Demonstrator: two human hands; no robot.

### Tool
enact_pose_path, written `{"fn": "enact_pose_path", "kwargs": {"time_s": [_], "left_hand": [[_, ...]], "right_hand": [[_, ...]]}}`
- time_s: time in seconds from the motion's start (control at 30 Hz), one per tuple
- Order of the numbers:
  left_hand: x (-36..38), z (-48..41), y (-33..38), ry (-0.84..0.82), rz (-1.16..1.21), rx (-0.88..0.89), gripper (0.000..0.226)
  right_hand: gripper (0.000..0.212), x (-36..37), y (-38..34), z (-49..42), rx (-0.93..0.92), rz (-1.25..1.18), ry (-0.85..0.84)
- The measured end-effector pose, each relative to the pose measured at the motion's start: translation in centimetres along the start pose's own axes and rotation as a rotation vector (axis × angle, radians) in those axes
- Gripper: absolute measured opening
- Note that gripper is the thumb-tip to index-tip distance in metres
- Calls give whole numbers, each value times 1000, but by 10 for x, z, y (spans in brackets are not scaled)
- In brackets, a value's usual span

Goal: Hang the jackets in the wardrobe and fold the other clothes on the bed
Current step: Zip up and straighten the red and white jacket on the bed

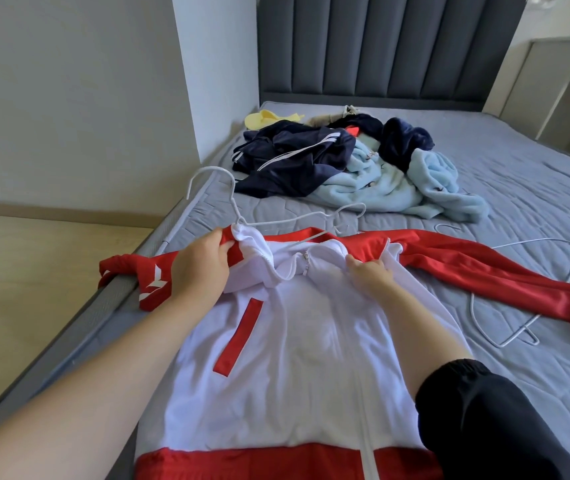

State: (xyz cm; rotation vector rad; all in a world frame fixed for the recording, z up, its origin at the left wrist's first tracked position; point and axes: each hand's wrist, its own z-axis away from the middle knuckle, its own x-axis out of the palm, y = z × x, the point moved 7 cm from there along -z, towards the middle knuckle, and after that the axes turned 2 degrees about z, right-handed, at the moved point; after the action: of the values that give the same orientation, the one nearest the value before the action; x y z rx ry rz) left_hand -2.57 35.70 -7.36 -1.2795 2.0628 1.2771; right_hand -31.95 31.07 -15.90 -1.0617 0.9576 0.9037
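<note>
Currently: hanging step, with the jacket (pixel 297 341) going onto a hanger (pixel 234 202).
Jacket flat on bed (pixel 518 188); left hand (pixel 200 268) fingers (pixel 219 252) clamped on collar (pixel 252 244), right hand (pixel 370 275) pinching front; next probably seats hanger inside shoulders.

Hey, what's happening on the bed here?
A person is fitting a white hanger into the neck of a red and white jacket spread on the bed. The left hand grips its collar, and the right hand pinches the front by the zip. A pile of other clothes lies further up, unfolded.
</note>
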Motion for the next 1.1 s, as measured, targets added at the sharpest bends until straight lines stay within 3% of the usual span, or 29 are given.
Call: {"fn": "enact_pose_path", "kwargs": {"time_s": [0.13, 0.23, 0.33, 0.47, 0.6, 0.73, 0.9, 0.93, 1.0, 1.07, 1.1], "left_hand": [[5, -1, 0, -17, -51, 10, 30], [8, -2, 0, -45, -84, 8, 28], [9, -3, 0, -49, -98, 39, 28], [14, -5, 3, -114, -164, 104, 29], [19, -1, 8, -159, -220, 151, 27], [18, -3, 11, -150, -112, 51, 27], [10, -8, 17, -124, 105, 1, 28], [6, -8, 17, -115, 141, 1, 28], [0, -9, 16, -93, 176, 11, 26], [-5, -10, 19, -81, 193, 45, 24], [-8, -11, 23, -74, 199, 71, 22]], "right_hand": [[41, -3, 0, -6, -45, -29, 74], [30, -27, 4, -5, -30, -234, 292], [35, -53, 15, 6, 22, -488, 456], [28, -83, 7, 20, -71, -637, 486], [35, -102, -32, 46, -238, -673, 425], [42, -102, -93, 80, -422, -653, 248], [28, -89, -127, 104, -523, -761, -18], [25, -92, -124, 104, -526, -741, 16], [22, -108, -106, 99, -466, -709, 289], [26, -124, -91, 97, -409, -507, 612], [32, -125, -93, 96, -423, -353, 655]]}}
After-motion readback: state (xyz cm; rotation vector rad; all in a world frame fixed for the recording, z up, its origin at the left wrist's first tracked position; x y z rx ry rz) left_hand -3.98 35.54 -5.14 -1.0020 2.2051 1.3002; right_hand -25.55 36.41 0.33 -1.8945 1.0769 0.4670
